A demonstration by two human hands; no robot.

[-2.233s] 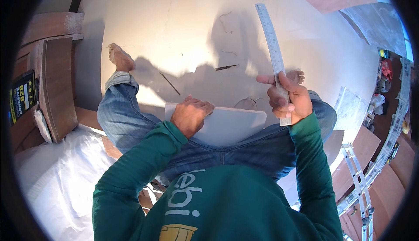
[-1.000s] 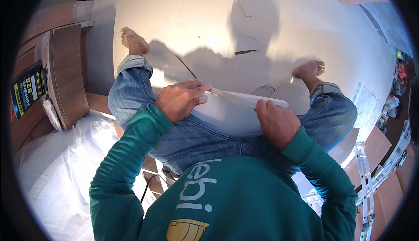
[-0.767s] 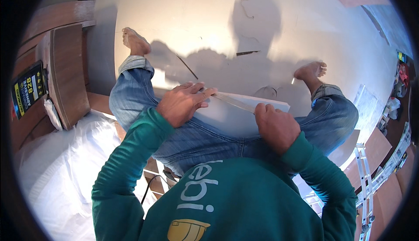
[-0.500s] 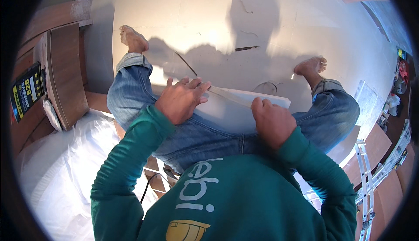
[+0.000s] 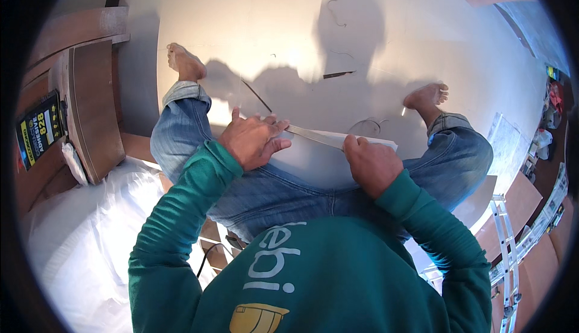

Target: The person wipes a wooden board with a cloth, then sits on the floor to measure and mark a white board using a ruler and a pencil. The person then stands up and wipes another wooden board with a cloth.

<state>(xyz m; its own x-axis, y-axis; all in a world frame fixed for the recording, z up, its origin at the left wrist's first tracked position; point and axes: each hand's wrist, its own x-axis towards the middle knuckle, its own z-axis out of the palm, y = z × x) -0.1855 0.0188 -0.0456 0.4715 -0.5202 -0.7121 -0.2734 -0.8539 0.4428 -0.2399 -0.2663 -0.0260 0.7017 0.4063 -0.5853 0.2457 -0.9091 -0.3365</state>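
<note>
Across my lap lies a pale, smooth board [image 5: 313, 163], its far right corner visible past my fist. Over the board's far edge runs a narrow, greyish flat strip [image 5: 315, 136]; its exact kind is unclear. My right hand [image 5: 375, 165] is closed in a fist round the strip's right end. On the board's left end rests my left hand [image 5: 252, 141], with fingers stretched and thumb apart. Its index fingertip touches or nearly touches the strip's left end, and it hides that end of the board.
Thin dark strips [image 5: 339, 75] and curled offcuts [image 5: 369, 126] are scattered on the pale floor between my feet. Wooden panels [image 5: 96, 113] and a black-and-yellow tin [image 5: 41, 129] stand at left, above white plastic sheeting [image 5: 84, 242]. At lower right is a metal ladder [image 5: 505, 242].
My right hand has shifted slightly left with the strip, whose face looks tilted differently. My left thumb has moved further from the fingers. The view has shifted a little.
</note>
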